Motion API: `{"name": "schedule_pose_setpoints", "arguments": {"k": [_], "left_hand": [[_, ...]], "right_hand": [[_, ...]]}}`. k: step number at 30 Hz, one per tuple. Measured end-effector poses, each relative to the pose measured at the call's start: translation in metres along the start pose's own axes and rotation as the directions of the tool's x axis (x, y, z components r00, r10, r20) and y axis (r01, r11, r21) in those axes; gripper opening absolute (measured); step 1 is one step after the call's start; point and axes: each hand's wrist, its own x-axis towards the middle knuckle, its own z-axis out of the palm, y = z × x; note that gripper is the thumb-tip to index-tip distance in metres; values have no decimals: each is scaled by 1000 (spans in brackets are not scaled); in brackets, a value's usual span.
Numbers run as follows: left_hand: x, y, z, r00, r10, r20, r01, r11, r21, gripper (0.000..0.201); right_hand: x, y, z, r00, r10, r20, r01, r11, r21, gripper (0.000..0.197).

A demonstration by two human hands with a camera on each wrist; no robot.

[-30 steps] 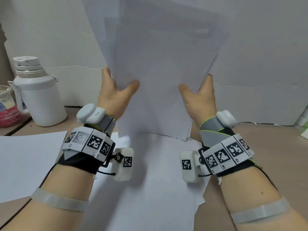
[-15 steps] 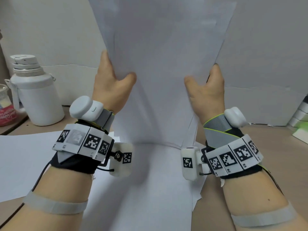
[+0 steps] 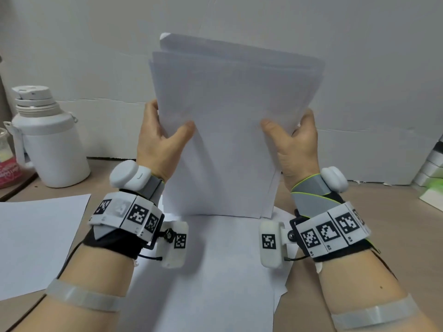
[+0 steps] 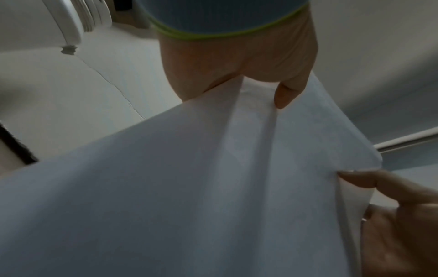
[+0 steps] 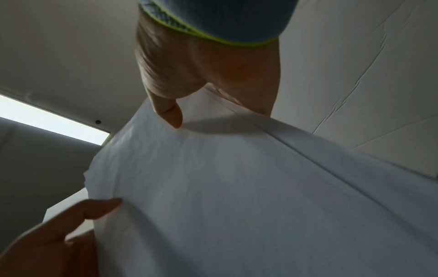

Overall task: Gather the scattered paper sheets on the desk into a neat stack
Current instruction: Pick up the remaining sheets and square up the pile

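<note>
Squaring the gathered sheets

Left hand (image 3: 160,142) and right hand (image 3: 296,144) pinch the upright paper bundle (image 3: 227,130) between thumbs and fingers; next, probably tapping edges level below them.

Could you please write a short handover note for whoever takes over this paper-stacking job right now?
Left hand: grips the stack's left edge.
Right hand: grips its right edge.
The stack stands upright, bottom edge on or just above the sheets lying on the desk; its edges are not yet flush.
Done: most sheets gathered.
Left: square the stack, add the sheets beneath and the loose sheet at left, lay it flat.
</note>
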Motion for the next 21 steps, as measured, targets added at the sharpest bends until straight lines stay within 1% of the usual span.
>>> {"name": "schedule_pose_setpoints", "arguments": {"k": [2,4,5,7,9,11,13,15,18,21], "left_hand": [[0,1,1,1000,27,-6,-27,999,-34,42],[1,0,0,1000,13,11,-12,999,-36,40],[1,-2,-1,1000,-6,26,7,1000,-27,39],[1,-5,-2,996,-57,64,57,998,-1,42],[-1,-9,-2,992,-114,60,113,993,20,47],[0,-9,-2,990,-136,37,134,990,47,41],[1,-8,0,993,-115,17,112,986,124,29],[0,-6,0,996,-80,24,76,985,155,27],[1,-5,-1,1000,-29,3,28,991,133,27],[6,-1,-3,997,-7,-74,14,995,96,26]], "right_hand": [[-1,2,2,1000,-5,-8,4,1000,-10,39],[-1,5,2,1000,7,-20,-7,1000,-15,38],[-1,6,2,1000,19,-21,-19,1000,-18,36],[-1,8,2,999,36,-5,-36,999,-30,29],[-1,9,2,999,35,6,-35,999,-39,27],[0,9,3,1000,21,11,-21,999,-49,27],[1,9,1,1000,24,7,-23,998,-67,26],[1,10,0,999,36,1,-36,995,-93,24],[3,12,-1,997,81,16,-79,992,-98,24],[4,14,-4,981,187,57,-180,977,-118,32]]}}
